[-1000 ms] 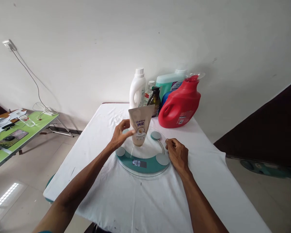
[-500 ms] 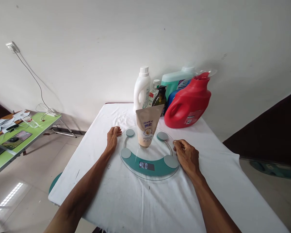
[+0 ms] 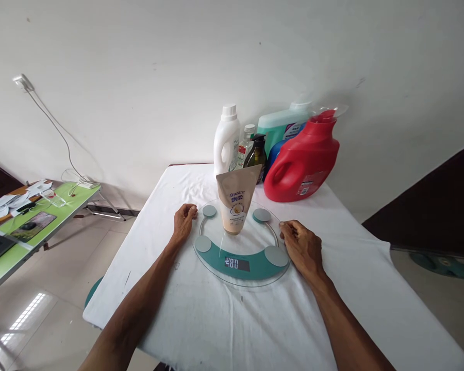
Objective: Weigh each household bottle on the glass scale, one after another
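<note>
A round glass scale (image 3: pixel 216 255) with a teal band and a lit display lies on the white cloth. A beige tube (image 3: pixel 236 200) marked Rejoice stands cap-down on the middle of the scale, free of both hands. My left hand (image 3: pixel 184 221) rests on the cloth at the scale's left rim, fingers curled and holding nothing. At the scale's right rim lies my right hand (image 3: pixel 302 248), fingers loosely bent and empty.
The white-clothed table (image 3: pixel 255 330) carries bottles at the back: a white bottle (image 3: pixel 226 140), a small clear bottle (image 3: pixel 247 141), a dark pump bottle (image 3: pixel 257 154), a teal jug (image 3: pixel 280 129) and a red jug (image 3: pixel 303 162). A green table (image 3: pixel 42 216) stands to the left.
My left hand let go of the tube and came down onto the cloth beside the scale. The tube now stands alone. The display's reading changed.
</note>
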Action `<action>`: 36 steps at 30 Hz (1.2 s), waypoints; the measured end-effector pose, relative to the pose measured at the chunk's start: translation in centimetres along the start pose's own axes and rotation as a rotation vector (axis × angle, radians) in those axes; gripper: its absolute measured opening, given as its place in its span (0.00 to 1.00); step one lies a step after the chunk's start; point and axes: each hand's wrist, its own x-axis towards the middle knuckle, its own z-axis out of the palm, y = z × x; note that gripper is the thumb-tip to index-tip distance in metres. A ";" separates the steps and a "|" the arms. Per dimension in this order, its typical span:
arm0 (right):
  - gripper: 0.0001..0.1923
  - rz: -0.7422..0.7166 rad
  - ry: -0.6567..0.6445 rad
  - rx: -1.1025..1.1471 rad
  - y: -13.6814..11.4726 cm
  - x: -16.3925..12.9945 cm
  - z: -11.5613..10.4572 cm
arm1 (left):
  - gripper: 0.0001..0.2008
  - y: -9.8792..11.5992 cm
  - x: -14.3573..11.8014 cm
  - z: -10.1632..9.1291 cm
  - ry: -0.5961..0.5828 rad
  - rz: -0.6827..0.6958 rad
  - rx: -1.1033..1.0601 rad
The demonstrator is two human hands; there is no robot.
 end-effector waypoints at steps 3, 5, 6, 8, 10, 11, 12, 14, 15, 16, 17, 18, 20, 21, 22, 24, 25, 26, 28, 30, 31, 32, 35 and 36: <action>0.18 -0.001 -0.003 0.010 0.0 0.0 0.0 | 0.20 0.0 0.0 0.0 0.001 0.000 -0.006; 0.18 -0.010 -0.003 0.017 0.2 0.1 0.1 | 0.20 -0.1 0.0 0.1 0.003 0.003 -0.013; 0.18 -0.017 -0.001 0.017 0.3 0.1 0.1 | 0.20 -0.1 0.0 0.1 0.001 0.004 -0.013; 0.18 -0.027 0.006 0.014 0.4 0.2 0.2 | 0.20 -0.1 0.0 0.1 -0.003 0.005 -0.006; 0.18 -0.027 0.011 0.011 0.5 0.2 0.3 | 0.19 -0.1 0.0 0.1 -0.008 0.006 0.006; 0.18 -0.023 0.013 0.010 0.5 0.2 0.3 | 0.19 -0.1 0.0 0.1 -0.010 0.009 0.010; 0.18 -0.020 0.013 0.008 0.5 0.2 0.3 | 0.19 0.0 0.0 0.0 -0.013 0.012 0.013; 0.18 -0.023 0.011 0.006 0.5 0.2 0.3 | 0.18 0.0 0.0 0.0 -0.016 0.016 0.018; 0.18 -0.030 0.010 0.005 0.6 0.2 0.3 | 0.18 0.0 0.0 0.1 -0.014 0.015 0.019; 0.18 -0.038 0.009 0.006 0.6 0.2 0.3 | 0.18 0.1 0.0 0.1 -0.012 0.014 0.021; 0.18 -0.045 0.009 0.007 0.6 0.2 0.2 | 0.18 0.1 0.0 0.1 -0.010 0.014 0.022; 0.18 -0.051 0.008 0.008 0.7 0.2 0.2 | 0.17 0.1 0.0 0.1 -0.008 0.014 0.023; 0.18 -0.052 0.006 0.009 0.7 0.2 0.2 | 0.17 0.1 0.0 0.1 -0.006 0.015 0.024; 0.18 -0.051 0.005 0.008 0.7 0.2 0.2 | 0.17 0.1 0.0 0.1 -0.008 0.016 0.025; 0.18 -0.048 0.005 0.006 0.6 0.2 0.2 | 0.17 0.1 0.0 0.1 -0.007 0.016 0.025; 0.18 -0.041 0.002 0.000 0.5 0.2 0.1 | 0.17 0.0 0.0 0.1 -0.005 0.016 0.028; 0.18 -0.038 0.001 -0.003 0.5 0.1 0.1 | 0.17 0.0 0.0 0.1 -0.006 0.016 0.031; 0.18 -0.037 0.000 -0.004 0.4 0.1 0.1 | 0.17 -0.1 0.0 0.1 -0.007 0.018 0.034; 0.18 -0.039 -0.001 -0.006 0.4 0.1 0.1 | 0.17 -0.2 0.0 0.1 -0.007 0.022 0.037; 0.18 -0.045 0.001 -0.007 0.4 0.1 0.1 | 0.17 -0.2 0.0 0.1 -0.004 0.021 0.035; 0.17 -0.046 0.003 -0.006 0.4 0.1 0.1 | 0.17 -0.3 0.0 0.1 -0.002 0.017 0.032; 0.17 -0.047 0.003 -0.005 0.5 0.1 0.1 | 0.18 -0.3 0.0 0.1 0.000 0.010 0.029; 0.17 -0.046 0.004 0.001 0.5 0.1 0.1 | 0.18 -0.2 0.1 0.1 -0.004 -0.004 0.022; 0.17 -0.047 0.005 0.003 0.6 0.1 0.2 | 0.18 -0.2 0.1 0.1 -0.005 -0.005 0.020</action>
